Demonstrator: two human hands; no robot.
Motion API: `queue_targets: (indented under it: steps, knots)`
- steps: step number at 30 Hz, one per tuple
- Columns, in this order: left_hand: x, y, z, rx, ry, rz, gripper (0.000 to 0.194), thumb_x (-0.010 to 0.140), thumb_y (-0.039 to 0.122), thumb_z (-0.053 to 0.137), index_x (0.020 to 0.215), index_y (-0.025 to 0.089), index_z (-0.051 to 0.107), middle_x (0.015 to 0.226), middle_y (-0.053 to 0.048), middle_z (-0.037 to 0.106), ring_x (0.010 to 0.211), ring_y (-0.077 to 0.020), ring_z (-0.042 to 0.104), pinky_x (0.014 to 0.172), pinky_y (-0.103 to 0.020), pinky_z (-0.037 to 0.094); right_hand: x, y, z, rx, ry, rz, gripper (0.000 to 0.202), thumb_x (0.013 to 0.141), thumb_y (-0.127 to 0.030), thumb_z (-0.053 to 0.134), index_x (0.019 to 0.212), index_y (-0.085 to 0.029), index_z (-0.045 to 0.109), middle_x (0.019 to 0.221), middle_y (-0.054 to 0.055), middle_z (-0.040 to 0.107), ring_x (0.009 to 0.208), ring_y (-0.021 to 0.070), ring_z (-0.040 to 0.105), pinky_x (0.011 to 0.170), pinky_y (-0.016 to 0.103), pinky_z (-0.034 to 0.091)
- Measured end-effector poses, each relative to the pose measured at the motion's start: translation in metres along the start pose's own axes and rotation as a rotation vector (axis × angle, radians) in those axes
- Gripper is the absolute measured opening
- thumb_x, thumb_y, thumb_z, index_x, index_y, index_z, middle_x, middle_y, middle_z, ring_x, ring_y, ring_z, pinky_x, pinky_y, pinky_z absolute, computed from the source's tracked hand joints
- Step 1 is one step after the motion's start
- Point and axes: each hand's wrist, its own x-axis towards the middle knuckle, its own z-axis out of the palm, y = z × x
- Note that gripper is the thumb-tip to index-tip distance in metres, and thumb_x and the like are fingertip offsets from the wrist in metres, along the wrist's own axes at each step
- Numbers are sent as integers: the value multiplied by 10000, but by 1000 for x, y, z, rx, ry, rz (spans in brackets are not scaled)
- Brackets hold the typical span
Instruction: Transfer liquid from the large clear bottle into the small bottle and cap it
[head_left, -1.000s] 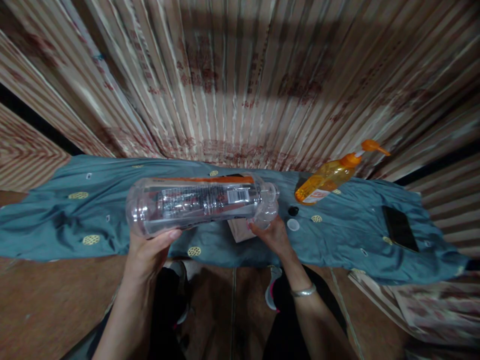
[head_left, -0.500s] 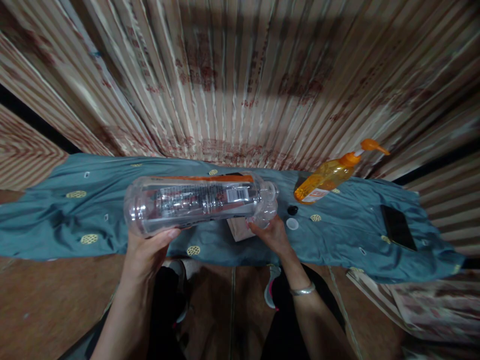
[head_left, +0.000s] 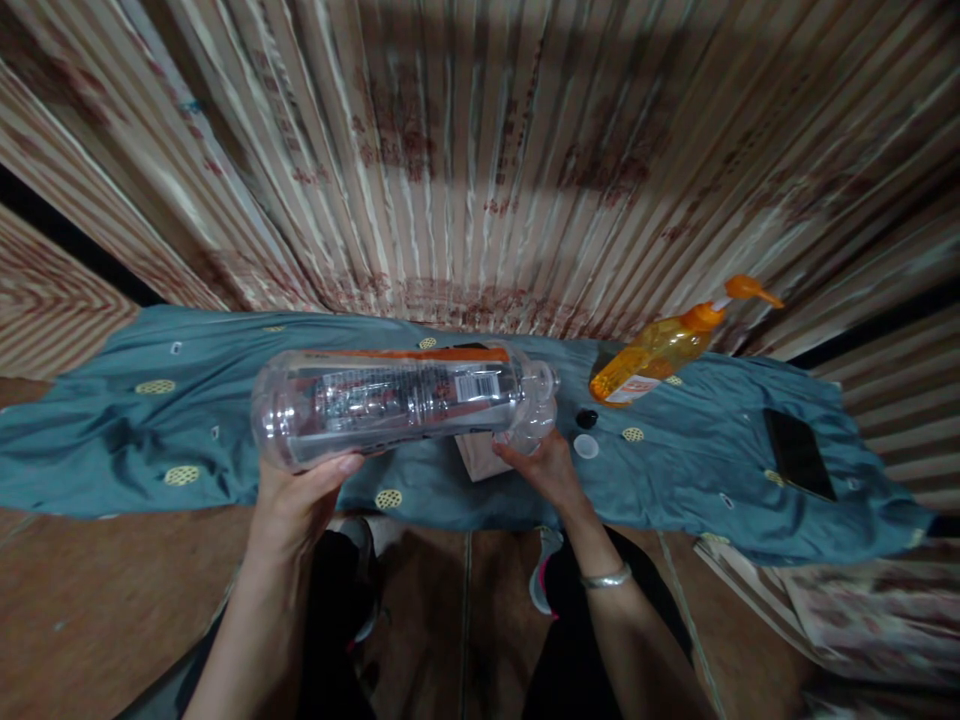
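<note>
A large clear plastic bottle [head_left: 390,400] with a printed label lies on its side in the air, its neck to the right. My left hand [head_left: 300,500] is wrapped round its base end from below, thumb along the near side. At the bottle's mouth, a small clear plastic container [head_left: 531,425] sits just under the neck, gripped by my right hand [head_left: 546,465]. Whether its rim touches the neck I cannot tell. The large bottle looks see-through inside; no stream of liquid shows.
Beneath is a table under a teal cloth [head_left: 225,420]. A pale box [head_left: 480,460] stands partly hidden below the bottle. To the right are an orange pump bottle [head_left: 652,355], a black cap [head_left: 586,419], a white round lid [head_left: 586,446] and a dark flat phone-like slab [head_left: 799,453]. Striped curtains [head_left: 465,170] hang behind.
</note>
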Motion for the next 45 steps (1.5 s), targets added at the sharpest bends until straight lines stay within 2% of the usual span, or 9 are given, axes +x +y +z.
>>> queue_targets:
  steps: [8,13,21,29,34,41,45]
  knots:
    - [-1,6,8,-32,30,-5,1186,405,296,1130,1486,299,643,1126,-74,868,799,-214,808,758,-319,702,-1,-1,1,7,11,3,477,726,-514,862,1076,-229,710,1216,170,858,1108,394,841,1010,621,681]
    - [-1,10,11,-46,19,7,1205,373,244,1138,1473,308,650,1129,-56,870,732,-163,795,751,-268,703,-1,-1,1,-6,9,9,574,727,-503,870,1191,-198,726,1240,189,854,1133,407,833,1019,620,676]
    - [4,-1,4,-46,50,21,1144,309,309,1136,1379,267,732,946,-50,874,743,-204,826,730,-295,717,0,5,2,14,15,-16,710,729,-493,906,1330,-168,712,1223,173,863,1116,384,843,992,538,693]
    - [3,1,6,-20,34,25,977,332,367,1128,1239,215,799,785,-31,837,664,-199,804,689,-290,714,-1,7,3,10,16,-8,760,729,-536,919,1358,-161,716,1198,182,866,1084,400,845,954,558,693]
    - [3,2,8,-34,49,17,943,306,331,1129,1190,220,820,774,-29,842,645,-179,799,702,-258,701,-1,6,3,24,19,-5,792,726,-557,903,1381,-164,697,1198,167,865,1081,386,846,958,551,695]
    - [1,3,8,-48,49,-6,951,328,312,1123,1222,220,813,837,-45,867,598,-222,803,632,-334,724,0,5,3,18,22,-37,694,744,-555,904,1296,-169,741,1161,175,870,1040,385,848,934,559,703]
    - [1,3,8,-40,46,-1,973,321,333,1128,1231,205,807,795,-44,856,581,-224,796,637,-350,730,-1,5,2,6,30,-8,718,719,-549,915,1298,-165,736,1167,172,868,1055,397,847,943,569,699]
